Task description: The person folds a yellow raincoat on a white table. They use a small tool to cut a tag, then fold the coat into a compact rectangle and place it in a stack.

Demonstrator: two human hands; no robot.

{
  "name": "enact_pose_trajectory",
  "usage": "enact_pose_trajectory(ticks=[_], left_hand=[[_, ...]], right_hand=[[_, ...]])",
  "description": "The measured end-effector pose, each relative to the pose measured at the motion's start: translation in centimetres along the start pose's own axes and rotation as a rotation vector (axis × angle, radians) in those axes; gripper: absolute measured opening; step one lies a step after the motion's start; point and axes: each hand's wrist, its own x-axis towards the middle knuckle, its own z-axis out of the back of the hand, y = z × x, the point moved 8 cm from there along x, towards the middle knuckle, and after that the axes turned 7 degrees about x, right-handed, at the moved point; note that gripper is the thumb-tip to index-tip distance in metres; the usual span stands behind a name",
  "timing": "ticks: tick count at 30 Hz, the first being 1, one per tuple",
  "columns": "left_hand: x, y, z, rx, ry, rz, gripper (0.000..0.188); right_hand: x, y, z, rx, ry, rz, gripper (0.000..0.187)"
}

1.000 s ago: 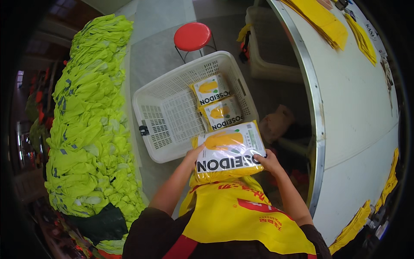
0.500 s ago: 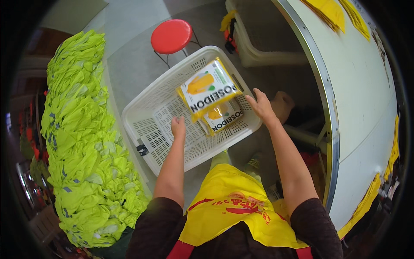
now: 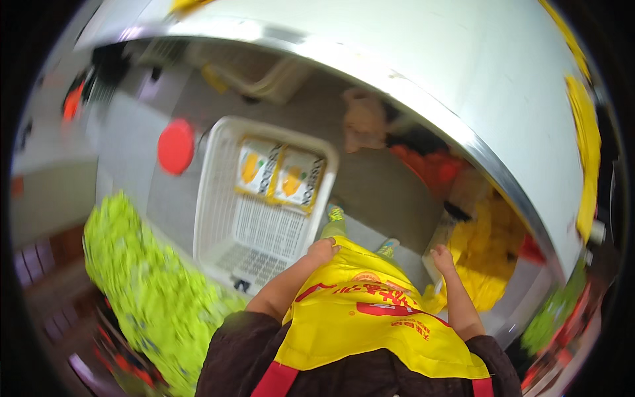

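Note:
My left hand [image 3: 323,251] is closed at the upper left corner of the yellow apron [image 3: 370,278] I wear, its fingers against the cloth's edge. On the other side, my right hand [image 3: 442,257] is raised beside the apron with its fingers curled; nothing shows in it. In front and to the left, a white slatted plastic basket [image 3: 204,205] stands on the floor, apart from both hands. Two flat white-and-yellow packages, a left one [image 3: 254,169] and a right one [image 3: 296,177], lie side by side at its far end.
A red round stool [image 3: 176,147] stands left of the basket. Lime-green fabric [image 3: 145,291] is heaped at the lower left. A white table [image 3: 456,73] with a metal edge curves across the far and right side. Yellow items [image 3: 486,258] lie below it, near a pinkish bag [image 3: 364,119].
My hands have come away from the basket and back toward my body. The view has turned right. The packages, stacked and overlapping before, now lie side by side in the basket.

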Motion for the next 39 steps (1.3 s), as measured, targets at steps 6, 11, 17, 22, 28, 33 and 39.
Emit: enact_pose_trajectory(ticks=[6, 11, 17, 22, 28, 33, 39], left_hand=[[-0.3, -28.3, 8.2, 0.082, -0.535, -0.773, 0.023], [-5.1, -54.8, 9.1, 0.251, -0.917, -1.224, 0.026], [2.0, -70.6, 2.2, 0.491, -0.928, -1.088, 0.040], [9.3, -70.9, 2.1, 0.063, -0.713, -0.855, 0.051], [7.5, -71.2, 1.6, 0.209, -0.809, -0.831, 0.050], [6.9, -71.4, 1.7, 0.278, -0.849, -0.784, 0.049], [7.4, -71.7, 1.4, 0.317, -0.814, -0.850, 0.044]], right_hand=[[-9.8, -26.3, -5.8, 0.322, -0.093, -0.313, 0.036], [-12.6, -31.4, -8.8, 0.383, 0.059, -0.271, 0.034], [-8.4, -42.4, 0.7, 0.503, -0.079, -0.483, 0.031], [-2.0, -56.0, 7.7, 0.232, -0.365, -0.624, 0.025], [-1.3, -66.4, 11.5, -0.315, -0.527, -0.832, 0.020], [-1.0, -66.6, 13.5, -0.001, -0.486, -0.679, 0.019], [-14.3, -67.1, 17.3, 1.081, -1.250, -0.588, 0.023]])
